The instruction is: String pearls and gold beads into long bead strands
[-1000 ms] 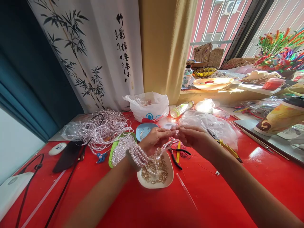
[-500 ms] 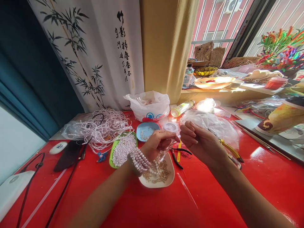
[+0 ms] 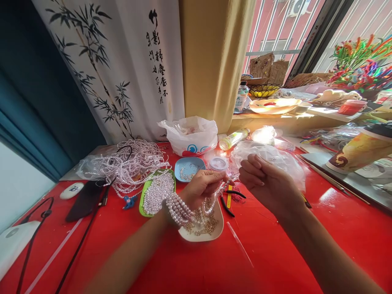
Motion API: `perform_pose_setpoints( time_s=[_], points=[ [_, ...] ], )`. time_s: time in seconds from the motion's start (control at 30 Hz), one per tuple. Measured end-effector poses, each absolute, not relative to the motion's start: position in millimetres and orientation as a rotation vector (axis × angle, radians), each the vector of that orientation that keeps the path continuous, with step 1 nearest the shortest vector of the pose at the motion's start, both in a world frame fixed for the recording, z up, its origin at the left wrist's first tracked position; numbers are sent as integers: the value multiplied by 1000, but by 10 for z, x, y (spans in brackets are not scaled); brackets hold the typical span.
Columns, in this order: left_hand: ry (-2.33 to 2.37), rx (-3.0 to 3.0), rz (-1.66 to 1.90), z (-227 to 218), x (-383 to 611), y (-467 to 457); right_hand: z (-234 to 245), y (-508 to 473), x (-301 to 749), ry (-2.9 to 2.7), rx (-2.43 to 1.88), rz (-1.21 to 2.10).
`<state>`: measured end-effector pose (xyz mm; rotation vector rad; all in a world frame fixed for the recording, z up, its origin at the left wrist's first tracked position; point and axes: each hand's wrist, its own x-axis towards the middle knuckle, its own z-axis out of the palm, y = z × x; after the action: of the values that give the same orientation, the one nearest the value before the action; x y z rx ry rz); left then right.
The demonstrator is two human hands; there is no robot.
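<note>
My left hand (image 3: 200, 187) is closed on a strand of pearl beads (image 3: 218, 195) that hangs in a loop below the fingers. Several rows of pearl beads (image 3: 178, 210) are wound around the left wrist. To the right, my right hand (image 3: 265, 177) is raised with thumb and fingers pinched; whatever is between them is too thin to make out. Below the left hand lies a cream dish (image 3: 216, 233) of gold and pearl beads. A green tray (image 3: 142, 204) full of pearl beads stands left of it, and a blue dish (image 3: 199, 162) with small beads behind.
Black-handled pliers (image 3: 226, 208) lie on the red table (image 3: 196, 269), right of the cream dish. Many strung pearl strands (image 3: 134, 163) are heaped at the left, near a black phone (image 3: 84, 202). A white plastic bag (image 3: 191, 136) and a patterned cup (image 3: 357, 151) stand farther back.
My right hand has moved slightly right, away from the left, and now covers most of the yellow-handled tool. More of the bead strand shows between the hands.
</note>
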<state>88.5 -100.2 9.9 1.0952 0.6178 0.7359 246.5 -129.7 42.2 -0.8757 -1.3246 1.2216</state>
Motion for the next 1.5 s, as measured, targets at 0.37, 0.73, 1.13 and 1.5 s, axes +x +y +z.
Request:
perform_pose_setpoints(
  time_s=[0.37,0.73,1.13,1.5],
  points=[
    [666,1275,701,301,883,-967,515,-1350,2369,-1344,-930,1295],
    [576,1114,754,276,923,-1049,479,-1338,2412,-1244,-850,1226],
    [681,1142,813,244,935,-1058,376,-1396,2551,-1322,-1054,968],
    [646,1152,869,233,897,-1042,410,-1420,2691,-1765,-1305,-137]
  ],
)
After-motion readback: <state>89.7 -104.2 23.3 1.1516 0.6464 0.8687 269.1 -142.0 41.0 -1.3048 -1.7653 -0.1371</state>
